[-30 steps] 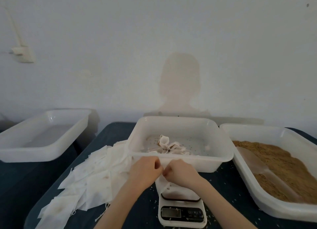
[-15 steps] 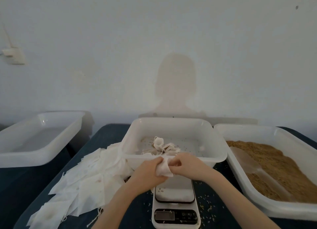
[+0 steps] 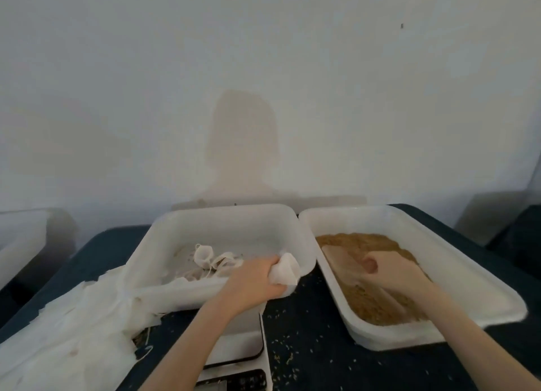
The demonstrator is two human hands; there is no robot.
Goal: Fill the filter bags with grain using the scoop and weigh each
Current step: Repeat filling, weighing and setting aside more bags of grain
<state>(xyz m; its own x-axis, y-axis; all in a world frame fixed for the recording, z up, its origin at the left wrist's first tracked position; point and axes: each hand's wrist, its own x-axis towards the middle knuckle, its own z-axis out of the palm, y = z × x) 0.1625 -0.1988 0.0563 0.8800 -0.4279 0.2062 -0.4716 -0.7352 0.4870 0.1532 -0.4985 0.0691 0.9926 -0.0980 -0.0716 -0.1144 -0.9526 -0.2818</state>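
Left hand point(image 3: 254, 282): grips a white filter bag point(image 3: 285, 272) over the near right corner of the middle tray point(image 3: 231, 215).
Right hand point(image 3: 390, 270): fingers curled round the scoop point(image 3: 342, 259), which lies in the grain point(image 3: 363, 298) of the right tray point(image 3: 468, 276).
Scale point(image 3: 240, 358): on the counter point(image 3: 307, 349), under the left forearm.
Empty bags point(image 3: 76, 335): heaped at the left, touching the middle tray.

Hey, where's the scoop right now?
In the head view, the scoop lies on the grain in the right-hand tub, with the right hand reaching onto its handle.
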